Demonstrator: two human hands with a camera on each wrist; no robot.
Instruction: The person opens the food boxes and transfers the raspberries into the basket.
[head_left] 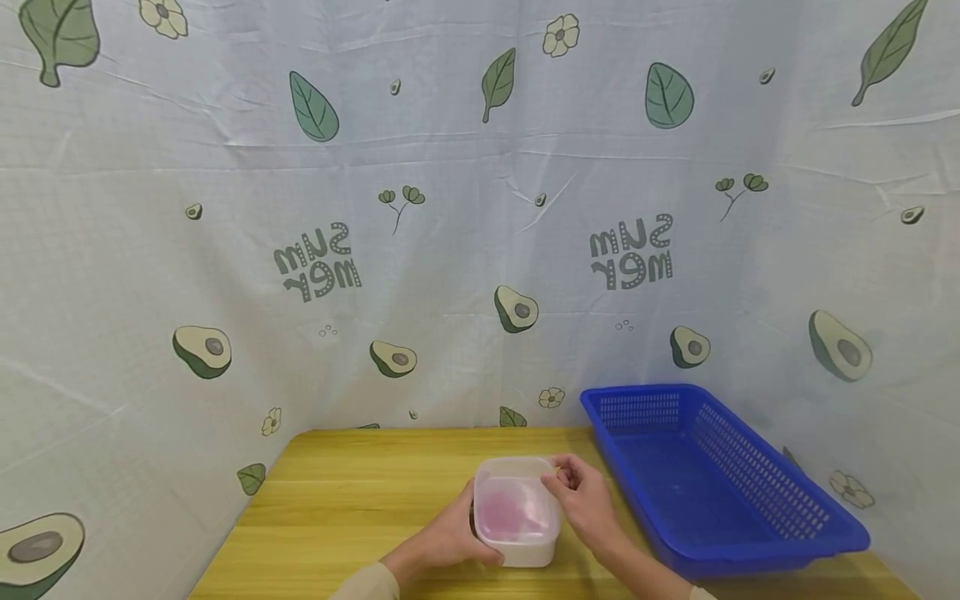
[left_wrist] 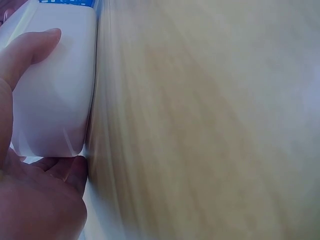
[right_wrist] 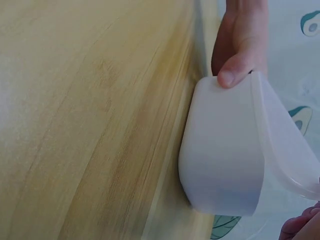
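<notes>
A white square plastic food container stands on the table in the head view. My left hand holds it from the left, with the thumb on the near wall and the fingers round the far side. Over the container sits a translucent lid, through which something pink shows faintly. At the lid's far right corner, my right hand pinches the edge. In the right wrist view the lid tilts, lifted on the right hand's side and still meeting the rim near my left hand.
A blue plastic basket with perforated sides stands at the table's right, close to my right forearm. The wood-grain table extends to the left. Behind and along both sides hangs a white curtain printed with avocados and leaves.
</notes>
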